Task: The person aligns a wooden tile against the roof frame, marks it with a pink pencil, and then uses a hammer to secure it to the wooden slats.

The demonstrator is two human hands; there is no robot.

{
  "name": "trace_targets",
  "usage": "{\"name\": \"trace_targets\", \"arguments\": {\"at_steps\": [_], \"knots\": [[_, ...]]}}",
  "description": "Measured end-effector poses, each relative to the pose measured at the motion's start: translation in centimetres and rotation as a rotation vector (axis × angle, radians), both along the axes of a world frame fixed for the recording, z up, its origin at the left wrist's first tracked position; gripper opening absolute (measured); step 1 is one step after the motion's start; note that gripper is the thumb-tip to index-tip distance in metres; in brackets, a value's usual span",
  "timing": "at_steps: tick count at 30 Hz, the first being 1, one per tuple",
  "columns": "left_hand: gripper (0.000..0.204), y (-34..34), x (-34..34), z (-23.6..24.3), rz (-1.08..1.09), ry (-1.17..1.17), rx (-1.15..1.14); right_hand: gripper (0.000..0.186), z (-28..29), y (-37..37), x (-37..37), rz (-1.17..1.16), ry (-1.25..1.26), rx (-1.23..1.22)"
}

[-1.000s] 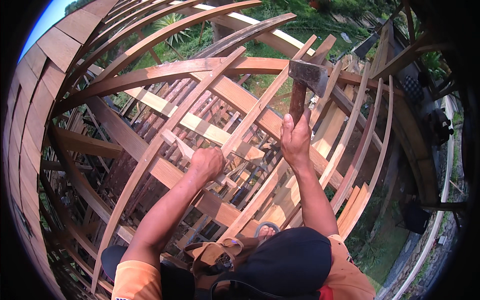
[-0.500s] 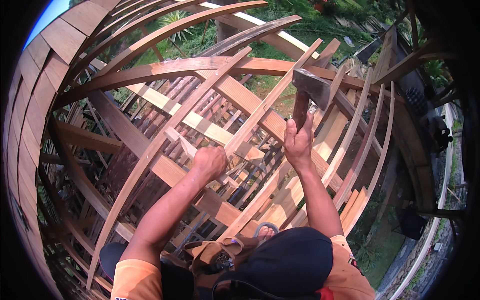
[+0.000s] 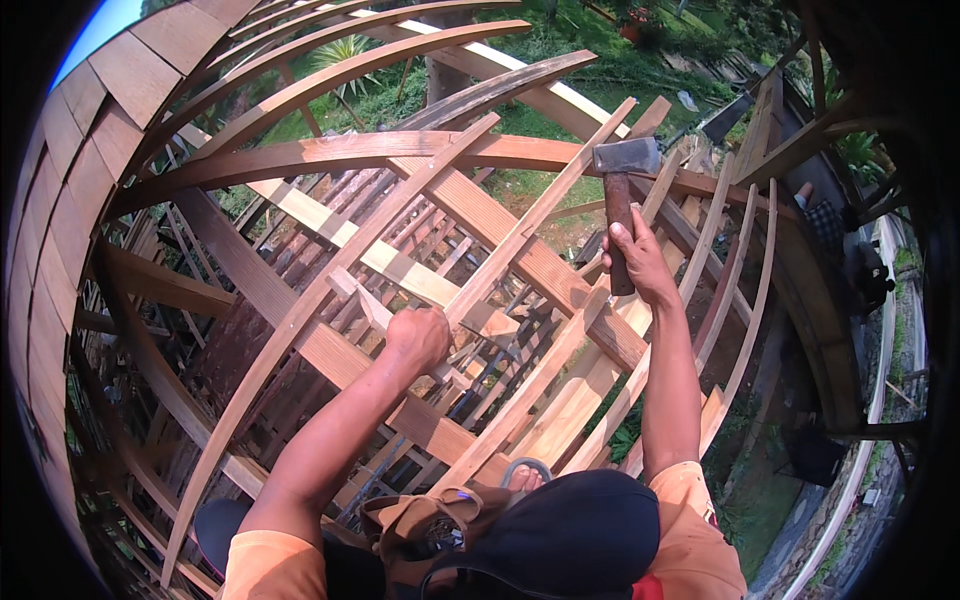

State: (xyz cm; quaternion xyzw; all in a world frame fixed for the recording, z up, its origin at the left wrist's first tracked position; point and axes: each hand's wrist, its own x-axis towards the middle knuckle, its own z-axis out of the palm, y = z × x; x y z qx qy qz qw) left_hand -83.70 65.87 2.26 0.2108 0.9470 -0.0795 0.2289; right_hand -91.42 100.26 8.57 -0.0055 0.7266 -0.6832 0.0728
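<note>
My left hand (image 3: 420,340) is closed in a fist around a short wooden strip (image 3: 362,300). The strip pokes out on both sides of the fist and lies across the gap between two long battens; its left end meets the left batten (image 3: 310,300). Farther right, my right hand (image 3: 640,255) grips the dark handle of a hatchet (image 3: 618,225) with the thumb along it. The hatchet's grey metal head (image 3: 627,156) points away from me, above the right batten (image 3: 540,210), and touches nothing that I can make out.
Curved rafters (image 3: 330,150) and crossing beams (image 3: 480,200) form an open roof frame with deep gaps below. Overlapping wooden shingles (image 3: 60,200) cover the left side. A brown tool pouch (image 3: 425,515) hangs at my waist. My sandalled foot (image 3: 525,478) rests on the timbers.
My right hand has shifted right and slightly away from me, turning the hatchet so its head sits more level. My left hand stays on the wooden strip.
</note>
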Motion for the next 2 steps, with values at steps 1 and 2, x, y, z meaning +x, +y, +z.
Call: {"name": "trace_targets", "arguments": {"at_steps": [1,2], "knots": [[0.03,-0.4,0.0,-0.6,0.037,-0.003,0.031,0.046,-2.0,1.2,-0.7,0.037,-0.17,0.085],[0.036,-0.6,0.0,-0.9,0.073,-0.008,0.064,0.054,-3.0,1.6,-1.2,0.075,-0.342,0.17]]}}
